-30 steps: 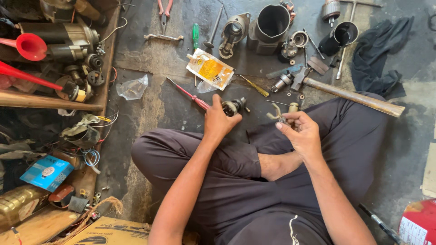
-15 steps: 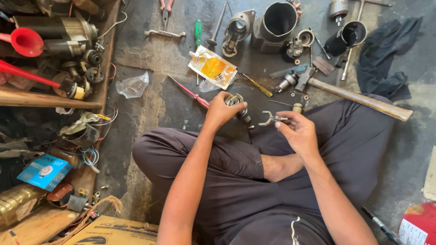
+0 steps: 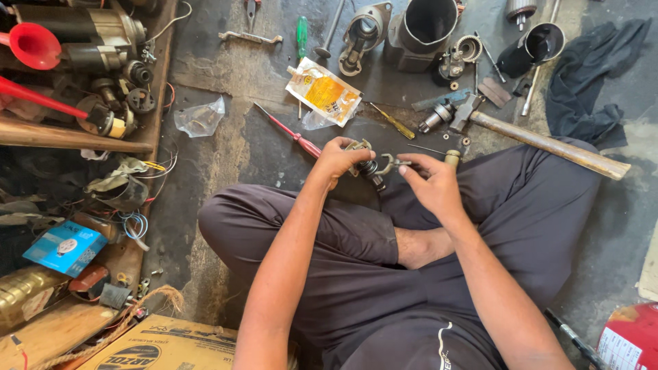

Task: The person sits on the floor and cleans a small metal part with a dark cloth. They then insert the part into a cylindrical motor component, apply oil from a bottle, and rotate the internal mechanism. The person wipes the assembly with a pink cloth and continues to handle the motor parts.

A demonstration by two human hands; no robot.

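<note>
I sit cross-legged on a greasy concrete floor. My left hand [image 3: 337, 159] grips a small metal motor part with a shaft and spring [image 3: 365, 164], held just above my knees. My right hand [image 3: 428, 179] pinches a forked metal lever [image 3: 389, 163] and holds it against that part. The two hands nearly touch in the middle of the view. A red-handled screwdriver [image 3: 291, 133] lies on the floor just left of my left hand. A wooden-handled hammer [image 3: 541, 140] lies to the right, beyond my right knee.
A yellow-and-white pouch [image 3: 323, 91], a yellow screwdriver [image 3: 394, 122], a green screwdriver [image 3: 302, 32], a cylindrical motor housing [image 3: 426, 31] and a dark rag [image 3: 586, 75] lie ahead. Motor parts, a red funnel [image 3: 31, 45] and wires crowd the left. A cardboard box [image 3: 168, 346] sits near left.
My left hand lifted the small motor part off the floor and brought it toward my right hand. The right hand moved the forked lever in until the pieces met.
</note>
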